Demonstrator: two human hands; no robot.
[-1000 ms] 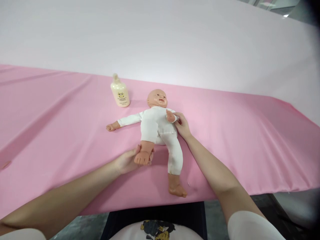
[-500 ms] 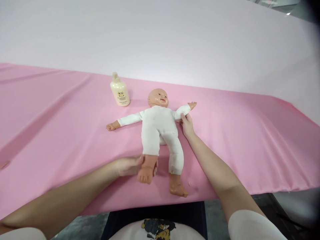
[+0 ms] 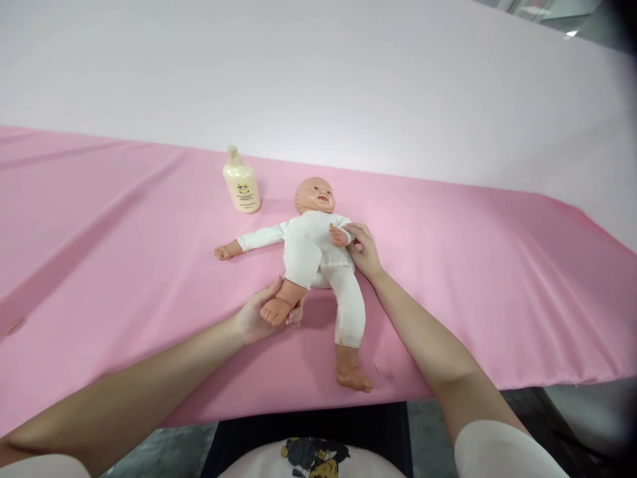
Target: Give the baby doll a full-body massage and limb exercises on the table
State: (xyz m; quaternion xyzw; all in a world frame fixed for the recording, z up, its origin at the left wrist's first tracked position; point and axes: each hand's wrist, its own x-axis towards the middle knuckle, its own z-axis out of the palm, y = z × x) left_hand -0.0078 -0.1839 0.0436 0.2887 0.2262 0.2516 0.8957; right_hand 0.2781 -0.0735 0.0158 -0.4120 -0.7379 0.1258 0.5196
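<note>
A baby doll (image 3: 303, 236) with a white cloth body lies face up, its head toward the far side of the table. My left hand (image 3: 261, 315) is wrapped round the ankle of the doll's leg on the left, holding it bent and raised. On the right, my right hand (image 3: 364, 249) grips the doll's other arm by the white sleeve, folded in over the chest; part of its fingers are hidden. The doll's other leg lies straight toward me, and its arm on the left is stretched outward.
A cream pump bottle (image 3: 242, 189) stands left of the doll's head. Pink cloth (image 3: 458, 279) with creases covers the near part of the white table (image 3: 318, 79). A small brownish object (image 3: 14, 326) lies at the far left edge.
My left hand has pushed the doll's leg upward, so it bends more at the hip. My right hand has brought the doll's outstretched arm in across its chest.
</note>
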